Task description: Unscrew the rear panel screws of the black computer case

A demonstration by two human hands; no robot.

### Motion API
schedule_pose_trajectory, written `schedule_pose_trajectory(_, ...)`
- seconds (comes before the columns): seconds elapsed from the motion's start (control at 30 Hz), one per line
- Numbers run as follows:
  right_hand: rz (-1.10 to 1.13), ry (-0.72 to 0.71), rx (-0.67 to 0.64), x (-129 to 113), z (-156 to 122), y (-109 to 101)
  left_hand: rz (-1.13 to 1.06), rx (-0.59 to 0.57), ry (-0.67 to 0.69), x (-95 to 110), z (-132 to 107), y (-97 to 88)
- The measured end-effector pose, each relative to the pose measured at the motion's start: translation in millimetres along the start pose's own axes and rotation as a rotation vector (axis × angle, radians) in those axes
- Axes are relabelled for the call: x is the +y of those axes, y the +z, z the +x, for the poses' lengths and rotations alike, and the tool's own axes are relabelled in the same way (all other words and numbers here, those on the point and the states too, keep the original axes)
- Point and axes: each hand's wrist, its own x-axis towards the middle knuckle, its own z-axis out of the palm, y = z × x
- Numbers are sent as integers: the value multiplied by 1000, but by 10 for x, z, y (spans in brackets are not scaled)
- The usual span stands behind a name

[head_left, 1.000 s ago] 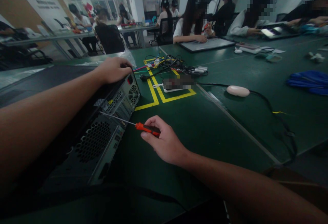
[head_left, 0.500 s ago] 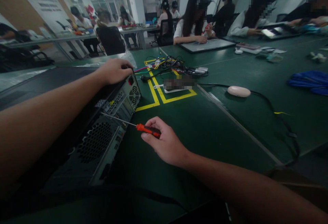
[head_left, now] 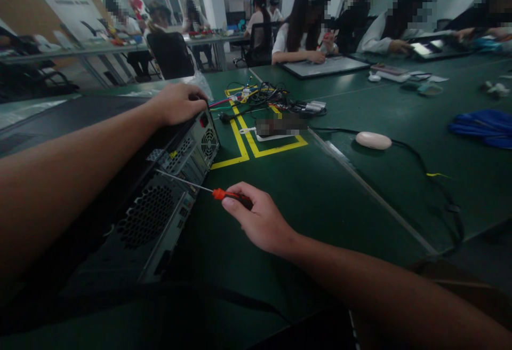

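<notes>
A black computer case (head_left: 60,126) lies on its side at the left, its metal rear panel facing right with a honeycomb vent and a small fan grille. My left hand (head_left: 178,104) rests on the case's top at the far rear corner, fingers curled over the edge and fingertips partly hidden. Between my right hand's (head_left: 260,214) thumb and fingers is the handle of a red and black screwdriver (head_left: 218,194). Its long thin shaft points left, and the tip meets the rear panel near the upper edge, just above the honeycomb vent. Whether the tip sits in a screw is too small to tell.
Beyond the case lies a tangle of cables (head_left: 272,96) by yellow tape (head_left: 276,150). A pale oval object (head_left: 373,140) sits along a black cord (head_left: 432,179). Blue gloves (head_left: 480,126) lie at the right. Several people work across the green table (head_left: 340,200).
My right thumb and fingers have shifted slightly on the screwdriver handle, while its tip stays at the same spot on the panel. My left hand keeps its place; the view has tilted a little.
</notes>
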Motion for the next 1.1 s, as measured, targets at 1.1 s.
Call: schedule_pose_trajectory(1.1, 23, -78, -1, 36, 22, -8, -3, 5, -6, -21, 1, 7)
